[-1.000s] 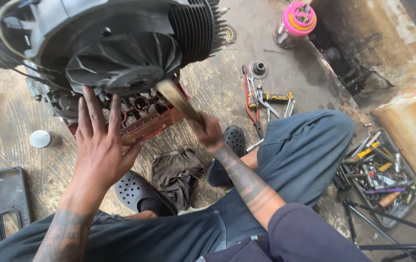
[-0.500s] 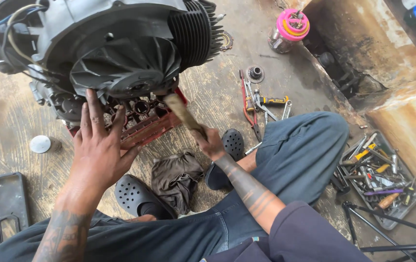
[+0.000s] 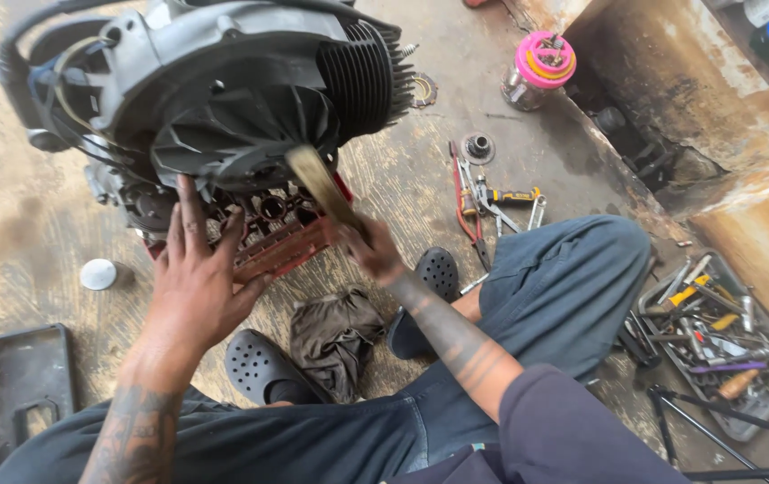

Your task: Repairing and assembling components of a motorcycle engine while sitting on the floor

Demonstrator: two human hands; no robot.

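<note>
A grey engine (image 3: 223,99) with a black fan cover and cooling fins rests on a red plastic crate (image 3: 286,246) on the concrete floor. My left hand (image 3: 196,278) lies flat with spread fingers against the crate and the engine's underside. My right hand (image 3: 371,251) grips a blurred, tan-handled brush (image 3: 317,184) whose end is up against the black fan cover.
A dirty rag (image 3: 335,336) lies between my black clogs. Pliers and screwdrivers (image 3: 487,193) lie on the floor right of the crate. A tray of tools (image 3: 716,336) sits at right, a pink-lidded jar (image 3: 537,67) at the back, a black tray (image 3: 12,385) at left, a round metal cap (image 3: 98,274) beside it.
The view has shifted slightly. My right hand has swung the brush upward against the fan cover. My left hand stays pressed on the crate.
</note>
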